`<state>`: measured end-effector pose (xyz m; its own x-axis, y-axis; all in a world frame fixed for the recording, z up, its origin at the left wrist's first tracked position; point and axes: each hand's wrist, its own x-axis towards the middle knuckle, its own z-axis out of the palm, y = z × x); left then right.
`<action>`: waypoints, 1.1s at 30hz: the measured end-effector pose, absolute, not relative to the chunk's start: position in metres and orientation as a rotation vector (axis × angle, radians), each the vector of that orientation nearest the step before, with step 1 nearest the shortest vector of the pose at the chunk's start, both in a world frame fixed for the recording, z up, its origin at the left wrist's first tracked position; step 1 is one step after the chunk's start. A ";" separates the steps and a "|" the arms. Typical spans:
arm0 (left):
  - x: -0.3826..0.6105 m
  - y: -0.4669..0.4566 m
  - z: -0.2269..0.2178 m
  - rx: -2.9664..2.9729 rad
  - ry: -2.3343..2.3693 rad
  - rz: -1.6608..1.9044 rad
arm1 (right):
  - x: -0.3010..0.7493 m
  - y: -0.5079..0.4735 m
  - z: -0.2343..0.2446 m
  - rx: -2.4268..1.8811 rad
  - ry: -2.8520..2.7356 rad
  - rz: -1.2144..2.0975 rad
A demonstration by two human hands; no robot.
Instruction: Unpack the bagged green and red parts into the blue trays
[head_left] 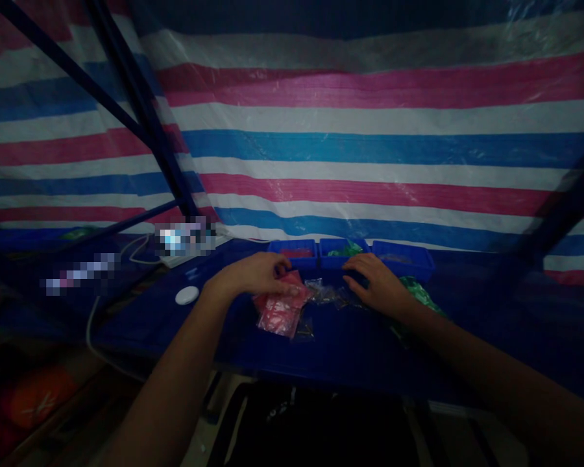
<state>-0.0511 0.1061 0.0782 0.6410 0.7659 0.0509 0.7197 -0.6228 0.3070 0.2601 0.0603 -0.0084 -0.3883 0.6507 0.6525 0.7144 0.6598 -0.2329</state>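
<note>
My left hand (257, 272) is over a small heap of pink plastic bags (281, 312). Its fingers and thumb curl round the upper part of a pink bag. Right beside that heap lie small clear packets (324, 292) with dark contents too small to make out. My right hand (377, 282) hovers or rests at the right end of these packets, thumb and fingers apart, with nothing visible in it. Partly behind my right forearm is a green plastic bag (421, 293).
Three blue bins stand along the back: one with pink pieces (292, 261), one with green bags (343, 262), one with clear contents (403, 266). A white round disc (187, 295) lies on the blue table (253, 353). Cables, a blue frame post (168, 162) and a striped sheet surround it.
</note>
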 end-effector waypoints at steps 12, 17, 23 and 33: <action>-0.061 0.103 0.085 2.564 1.286 0.289 | 0.261 0.062 -0.012 -1.048 -2.120 -0.108; -0.052 0.102 0.103 2.428 1.179 0.586 | 0.259 0.057 -0.008 -1.044 -2.064 -0.058; -0.002 0.111 0.094 2.180 0.858 0.969 | 0.252 0.046 0.002 -0.946 -1.850 0.529; 0.049 0.118 0.032 2.093 0.743 1.140 | 0.261 0.053 0.002 -1.063 -1.521 0.741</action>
<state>0.0488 0.1179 0.0317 0.4653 0.7238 0.5096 0.1744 -0.6394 0.7488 0.2609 0.0526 0.0023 -0.0139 0.9101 0.4141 0.2354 0.4054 -0.8833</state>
